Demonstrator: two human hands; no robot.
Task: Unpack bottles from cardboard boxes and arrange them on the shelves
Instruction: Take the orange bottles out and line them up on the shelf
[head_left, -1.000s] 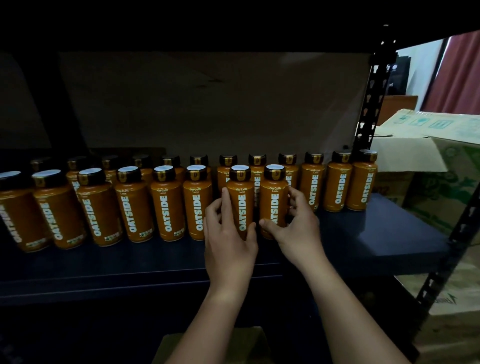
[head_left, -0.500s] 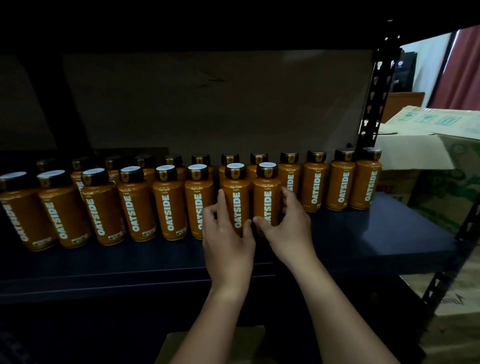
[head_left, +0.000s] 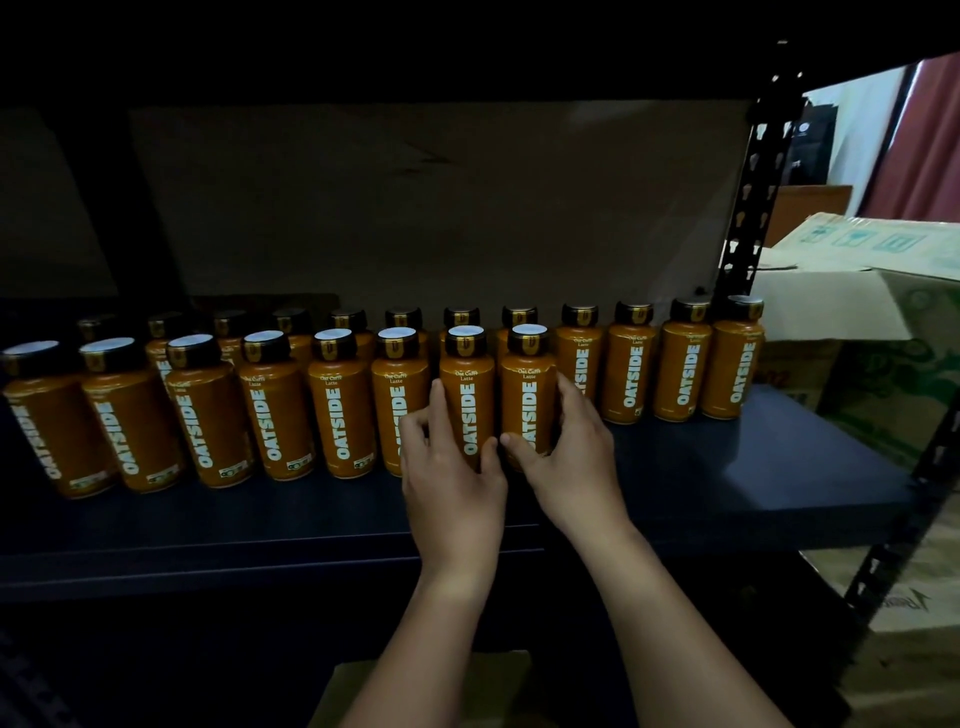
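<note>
- On the dark shelf (head_left: 753, 467), two front-row bottles are held upright at the right end of that row: left-held bottle (head_left: 467, 395) and right-held bottle (head_left: 530, 400).
- Left hand (head_left: 452, 483) is wrapped round the lower part of its bottle, fingers on the left side, thumb on the right. Right hand (head_left: 566, 462) is wrapped round its bottle, thumb across the front, fingers round the right side.
- Change over the last second: both bottles have been slid left and back, and the gap to the neighbouring front-row bottle (head_left: 397, 415) has been closed. The pair is now seen tight against the row, with labels facing forward.
- Judged meaning: placement of this pair is about finished; release and a return to a box for more would be expected next.
- Count, front row: eight bottles, the two held ones included.
- Count, back row (head_left: 680, 364): twelve caps can be made out; the leftmost ones are dim, so the figure is not certain.
- All bottles are seen upright, none tipped.
- Free shelf space is left at the front right, in front of the last four back-row bottles.
- Cardboard boxes (head_left: 857, 291) are seen to the right, beyond the rack upright (head_left: 753, 197); at least two, the exact number cannot be told.
- A box top (head_left: 431, 691) is seen at the bottom edge, below the arms; its contents are not shown.
</note>
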